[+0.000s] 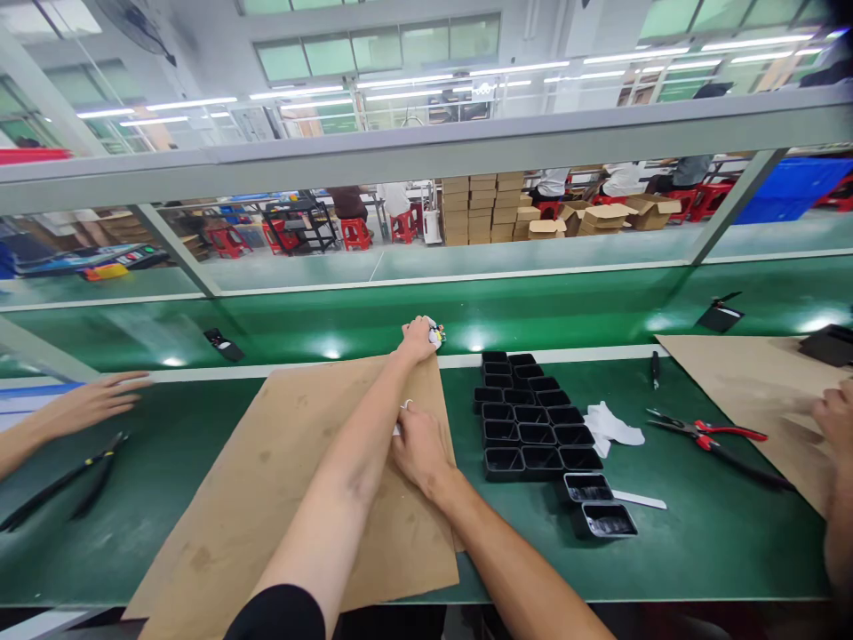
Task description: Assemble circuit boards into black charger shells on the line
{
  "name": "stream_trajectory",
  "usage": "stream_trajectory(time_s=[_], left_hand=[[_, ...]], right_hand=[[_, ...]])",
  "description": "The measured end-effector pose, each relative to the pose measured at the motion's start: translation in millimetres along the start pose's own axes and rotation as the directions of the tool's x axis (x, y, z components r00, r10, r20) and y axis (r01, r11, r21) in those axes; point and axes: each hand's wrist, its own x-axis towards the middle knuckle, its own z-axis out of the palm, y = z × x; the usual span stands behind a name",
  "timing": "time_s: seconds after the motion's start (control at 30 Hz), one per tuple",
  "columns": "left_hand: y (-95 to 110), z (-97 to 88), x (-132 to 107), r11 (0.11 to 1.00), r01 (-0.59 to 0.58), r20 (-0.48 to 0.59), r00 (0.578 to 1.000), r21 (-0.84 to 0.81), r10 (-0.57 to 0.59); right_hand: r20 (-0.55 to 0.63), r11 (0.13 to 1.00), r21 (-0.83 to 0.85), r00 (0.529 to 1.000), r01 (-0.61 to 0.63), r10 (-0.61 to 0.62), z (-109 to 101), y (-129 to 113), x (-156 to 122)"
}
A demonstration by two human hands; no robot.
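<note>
My left hand (418, 339) reaches across to the far edge of the bench. Its fingers are closed round a small white part (436, 334) with yellow and red bits, at the green conveyor belt. Nearer to me, my right hand (423, 449) is closed over the brown cardboard sheet (299, 480). A thin white hooked piece (406, 404) sticks out by its fingers, and most of it is hidden. To the right of that hand stand several black plastic trays (543, 460) in rows.
Right of the trays lie a crumpled white tissue (609, 425), a white strip (640, 500) and red-and-black pliers (706, 436). Other pliers (93, 462) lie at left. Co-workers' hands (93, 409) show at both sides. Black items (223, 345) rest on the belt (320, 320).
</note>
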Motion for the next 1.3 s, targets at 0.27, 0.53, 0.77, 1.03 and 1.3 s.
stream_trajectory(time_s=[0.27,0.53,0.77,1.03,1.3], left_hand=[[26,-67.6,-83,0.944,-0.130,-0.222,0.973,-0.303,0.063],[33,-76.9,-229,0.765,0.073,-0.298,0.894,-0.640,-0.334],[17,-75.8,-257,0.363,0.160,-0.075,0.829,-0.918,-0.554],[11,-71.2,-260,0.148,0.141,0.024,0.798,-0.979,-0.603],[9,-71.1,-261,0.093,0.161,0.075,0.801,-0.983,-0.594]], right_hand=[[-0.284,0.967,0.240,0.947,-0.083,0.152,-2,2,-2],[-0.220,0.855,0.517,0.970,0.023,0.107,0,0,-5],[-0.092,0.838,0.525,0.989,0.148,-0.118,10,5,-4],[-0.022,0.852,0.463,0.964,0.244,-0.265,2,17,-3],[-0.035,0.831,0.487,0.957,0.268,-0.288,4,20,-5]])
